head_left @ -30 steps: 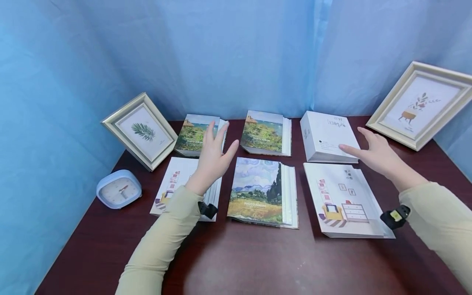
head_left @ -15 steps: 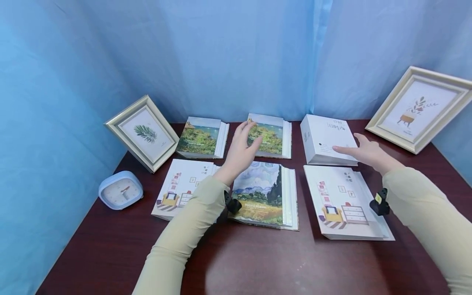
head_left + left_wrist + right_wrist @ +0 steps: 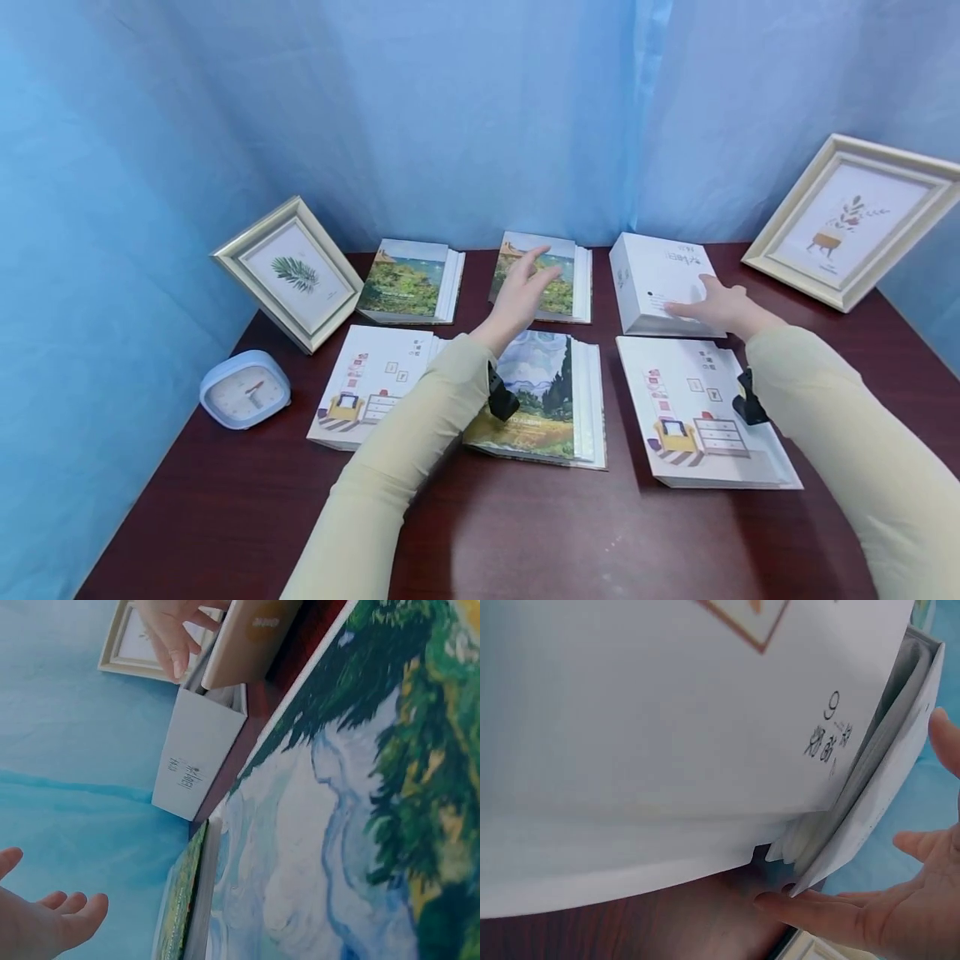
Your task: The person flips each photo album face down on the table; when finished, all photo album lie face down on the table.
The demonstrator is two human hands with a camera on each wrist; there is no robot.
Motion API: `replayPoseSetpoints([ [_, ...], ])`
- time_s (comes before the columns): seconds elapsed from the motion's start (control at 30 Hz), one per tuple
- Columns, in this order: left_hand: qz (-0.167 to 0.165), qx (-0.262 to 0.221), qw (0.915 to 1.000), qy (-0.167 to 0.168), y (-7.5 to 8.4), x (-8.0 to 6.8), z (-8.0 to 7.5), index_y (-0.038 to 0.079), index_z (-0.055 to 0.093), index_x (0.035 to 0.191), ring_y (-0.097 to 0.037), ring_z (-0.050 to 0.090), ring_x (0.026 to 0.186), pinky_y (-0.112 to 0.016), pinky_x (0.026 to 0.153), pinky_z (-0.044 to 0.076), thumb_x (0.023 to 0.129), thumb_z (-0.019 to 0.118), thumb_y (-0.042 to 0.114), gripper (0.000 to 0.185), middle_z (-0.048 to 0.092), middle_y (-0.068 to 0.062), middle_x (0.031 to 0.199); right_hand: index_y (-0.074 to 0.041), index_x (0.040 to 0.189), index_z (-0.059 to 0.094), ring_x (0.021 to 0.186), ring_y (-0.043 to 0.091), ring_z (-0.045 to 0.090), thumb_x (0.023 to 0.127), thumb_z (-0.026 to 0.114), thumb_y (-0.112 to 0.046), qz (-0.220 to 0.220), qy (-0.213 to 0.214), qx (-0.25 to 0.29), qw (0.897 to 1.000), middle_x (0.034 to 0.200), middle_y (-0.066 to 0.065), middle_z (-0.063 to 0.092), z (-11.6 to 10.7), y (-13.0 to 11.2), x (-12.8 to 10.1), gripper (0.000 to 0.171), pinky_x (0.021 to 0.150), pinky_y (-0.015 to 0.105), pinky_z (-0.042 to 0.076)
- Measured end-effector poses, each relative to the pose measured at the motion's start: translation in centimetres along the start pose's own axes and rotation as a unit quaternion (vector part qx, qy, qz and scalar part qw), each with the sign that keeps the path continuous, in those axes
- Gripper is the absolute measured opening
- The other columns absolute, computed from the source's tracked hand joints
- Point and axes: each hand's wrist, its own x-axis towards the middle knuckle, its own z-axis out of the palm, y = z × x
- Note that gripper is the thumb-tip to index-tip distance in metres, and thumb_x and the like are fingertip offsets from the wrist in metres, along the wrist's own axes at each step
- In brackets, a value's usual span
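— Where are your hands right now?

— My left hand (image 3: 521,292) hangs over the near edge of the middle landscape album (image 3: 542,276), fingers spread and relaxed, gripping nothing. A second ago it was over the landscape album left of that one (image 3: 411,280); it has swept across since. My right hand (image 3: 714,305) lies with straight fingers on the white album (image 3: 660,283) just right of the middle one, fingertips at its near corner.

— Has the right hand moved too?

— Only a little: it has slid further onto the white cover, and the wrist view shows my fingers (image 3: 832,915) beside the corner of that album, not curled round it.

— So what does that tell you?

— I judge both hands are closing on the back row, with nothing lifted yet. The cypress-painting album (image 3: 540,392) sits untouched just nearer me than the middle one, flat on the worktop (image 3: 525,533).
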Motion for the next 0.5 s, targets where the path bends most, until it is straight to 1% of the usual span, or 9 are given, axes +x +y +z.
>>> replayPoseSetpoints([
  [0.1,-0.001,-0.002,1.0000,-0.009,-0.1,0.8,0.4,0.019,0.033,0.148,-0.026,0.031,0.139,-0.044,0.109,0.034,0.100,0.044,0.033,0.052,0.025,-0.008,0.154,0.002,0.147,-0.013,0.128,0.064,0.001,0.085,0.054,-0.062,0.001,-0.001,-0.010,1.000,0.141,0.047,-0.010,0.1,-0.1,0.4,0.111,0.101,0.076,0.012],
  [0.23,-0.002,0.015,0.9993,-0.034,-0.3,1.6,0.9,0.019,0.031,0.149,-0.027,0.029,0.140,-0.043,0.110,0.033,0.100,0.043,0.033,0.052,0.025,-0.006,0.155,0.002,0.149,-0.008,0.124,0.060,0.018,0.085,0.056,-0.062,0.006,0.009,-0.023,1.000,0.142,0.046,0.004,0.1,0.1,0.9,0.111,0.102,0.072,0.020],
  [0.33,-0.005,0.026,0.9986,-0.047,-0.3,2.1,1.1,0.019,0.031,0.149,-0.027,0.028,0.141,-0.043,0.110,0.033,0.100,0.044,0.032,0.052,0.024,-0.004,0.156,0.002,0.149,-0.004,0.120,0.056,0.027,0.084,0.058,-0.062,0.006,0.017,-0.030,0.999,0.142,0.043,0.014,0.2,0.0,1.2,0.110,0.102,0.069,0.024],
  [0.43,-0.015,0.012,0.9982,-0.057,-0.3,2.6,1.5,0.018,0.031,0.149,-0.025,0.030,0.141,-0.042,0.110,0.033,0.101,0.044,0.031,0.052,0.025,-0.003,0.156,0.002,0.149,-0.001,0.121,0.055,0.028,0.085,0.058,-0.060,0.009,0.013,-0.038,0.999,0.142,0.042,0.015,0.3,-0.1,1.4,0.107,0.103,0.069,0.025],
  [0.5,-0.028,-0.003,0.9973,-0.068,-0.4,2.9,1.8,0.018,0.031,0.149,-0.025,0.030,0.141,-0.041,0.111,0.032,0.101,0.043,0.030,0.051,0.024,-0.004,0.156,0.002,0.150,0.001,0.122,0.056,0.025,0.086,0.057,-0.059,0.013,0.007,-0.048,0.999,0.142,0.044,0.012,0.4,-0.3,1.6,0.104,0.103,0.069,0.024],
])
